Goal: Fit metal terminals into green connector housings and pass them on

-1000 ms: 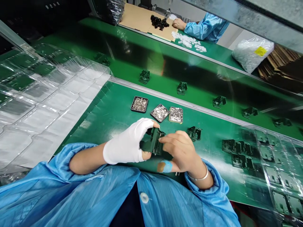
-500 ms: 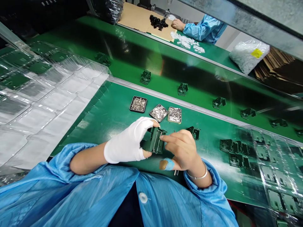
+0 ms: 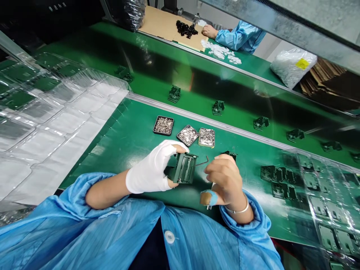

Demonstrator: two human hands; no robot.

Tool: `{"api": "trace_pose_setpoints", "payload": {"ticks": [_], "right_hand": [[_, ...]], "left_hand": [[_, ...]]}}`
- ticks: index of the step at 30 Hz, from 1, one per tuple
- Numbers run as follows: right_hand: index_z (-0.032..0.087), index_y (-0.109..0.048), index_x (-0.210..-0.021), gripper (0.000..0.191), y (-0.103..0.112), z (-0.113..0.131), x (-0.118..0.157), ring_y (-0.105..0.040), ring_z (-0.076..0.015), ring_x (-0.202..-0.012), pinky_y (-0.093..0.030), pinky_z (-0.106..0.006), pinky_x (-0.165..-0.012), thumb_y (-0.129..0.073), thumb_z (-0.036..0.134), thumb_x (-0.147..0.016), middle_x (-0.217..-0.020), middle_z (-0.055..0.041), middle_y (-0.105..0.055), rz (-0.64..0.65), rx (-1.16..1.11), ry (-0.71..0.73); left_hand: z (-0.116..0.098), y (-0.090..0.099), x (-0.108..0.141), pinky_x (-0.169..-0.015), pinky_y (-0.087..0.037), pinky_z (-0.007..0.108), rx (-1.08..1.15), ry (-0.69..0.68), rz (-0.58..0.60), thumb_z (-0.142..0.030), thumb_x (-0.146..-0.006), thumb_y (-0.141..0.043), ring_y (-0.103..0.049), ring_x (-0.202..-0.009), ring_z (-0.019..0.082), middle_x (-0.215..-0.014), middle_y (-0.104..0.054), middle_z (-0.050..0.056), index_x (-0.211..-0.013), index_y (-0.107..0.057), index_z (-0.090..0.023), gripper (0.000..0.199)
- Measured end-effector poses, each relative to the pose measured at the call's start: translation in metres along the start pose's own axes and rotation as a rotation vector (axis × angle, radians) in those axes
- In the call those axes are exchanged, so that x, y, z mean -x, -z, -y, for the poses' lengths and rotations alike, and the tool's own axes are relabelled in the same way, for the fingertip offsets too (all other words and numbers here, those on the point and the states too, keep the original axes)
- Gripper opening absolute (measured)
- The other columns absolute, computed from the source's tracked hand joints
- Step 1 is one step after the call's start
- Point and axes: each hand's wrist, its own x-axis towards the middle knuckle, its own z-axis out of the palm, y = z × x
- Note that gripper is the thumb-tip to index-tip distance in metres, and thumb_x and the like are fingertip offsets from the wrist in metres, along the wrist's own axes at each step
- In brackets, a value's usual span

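My left hand (image 3: 153,168), in a white fingertip-less glove, grips a dark green metal bracket assembly (image 3: 185,168) between thumb and fingers. Thin rods run along the face of the bracket assembly. Just right of it is my right hand (image 3: 223,180), bare, with fingers loosely curled and the thumb apart; nothing shows in its grasp. Blue tape wraps its thumb. An L-shaped hex key (image 3: 204,162) lies between the hands. Under the right hand a slim metal tool (image 3: 209,207) shows only in part. Another green bracket assembly (image 3: 230,154) sits behind that hand, partly hidden.
Ahead are three small trays (image 3: 163,125) of tiny metal parts. Several green assemblies (image 3: 218,107) stand in a row beyond the metal rail (image 3: 197,117). Clear plastic trays (image 3: 70,108) lie left and right. Across the bench, a co-worker's hand (image 3: 209,31) rests near black parts.
My right hand has drawn back to the right, its fingers leaving the bracket assembly. The hex key is now uncovered. My left hand keeps its hold, with the bracket assembly slightly turned.
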Motion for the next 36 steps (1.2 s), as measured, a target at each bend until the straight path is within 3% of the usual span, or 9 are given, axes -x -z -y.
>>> {"api": "trace_pose_setpoints", "payload": {"ticks": [6, 13, 17, 23, 36], "right_hand": [[0.023, -0.059, -0.075, 0.043, -0.003, 0.008, 0.002, -0.043, -0.0148, -0.056, -0.052, -0.036, -0.086, -0.034, 0.044, -0.102, -0.055, 0.003, -0.046, 0.142, -0.029, 0.079], [0.021, -0.05, -0.054, 0.056, -0.011, 0.006, -0.003, -0.032, -0.014, -0.054, -0.05, -0.029, -0.083, -0.033, 0.042, -0.103, -0.055, 0.0034, -0.03, 0.213, -0.062, 0.245], [0.022, -0.046, -0.054, 0.056, -0.015, 0.004, -0.005, -0.031, -0.015, -0.055, -0.048, -0.029, -0.076, -0.031, 0.042, -0.103, -0.056, 0.0028, -0.03, 0.254, -0.022, 0.254], [0.022, -0.046, -0.056, 0.053, -0.015, 0.008, -0.006, -0.031, -0.0157, -0.057, -0.048, -0.03, -0.08, -0.03, 0.04, -0.104, -0.056, 0.0024, -0.033, 0.298, 0.036, 0.241], [0.021, -0.046, -0.054, 0.055, -0.019, 0.011, -0.005, -0.028, -0.0156, -0.056, -0.047, -0.028, -0.072, -0.03, 0.039, -0.104, -0.056, 0.0027, -0.031, 0.277, -0.042, 0.267]], "left_hand": [[0.002, -0.002, 0.003, -0.086, -0.056, 0.046, 0.103, 0.09, 0.006, -0.031, -0.067, -0.067, -0.065, -0.101, 0.029, -0.11, -0.062, 0.012, -0.116, -0.047, -0.02, 0.054], [0.004, -0.004, 0.003, -0.088, -0.055, 0.043, 0.178, 0.194, 0.188, -0.025, -0.063, -0.067, -0.062, -0.105, 0.029, -0.115, -0.058, 0.011, -0.12, -0.044, -0.02, 0.061], [0.002, -0.004, 0.001, -0.089, -0.054, 0.042, 0.147, 0.192, 0.241, -0.024, -0.063, -0.065, -0.062, -0.102, 0.027, -0.113, -0.058, 0.009, -0.119, -0.044, -0.021, 0.06], [0.003, -0.004, 0.002, -0.092, -0.052, 0.043, 0.104, 0.127, 0.211, -0.021, -0.064, -0.063, -0.06, -0.105, 0.027, -0.113, -0.057, 0.01, -0.119, -0.044, -0.02, 0.059], [0.0, 0.004, 0.001, -0.092, -0.05, 0.039, 0.146, 0.243, 0.34, -0.024, -0.066, -0.061, -0.059, -0.103, 0.025, -0.113, -0.056, 0.007, -0.118, -0.045, -0.019, 0.054]]}}
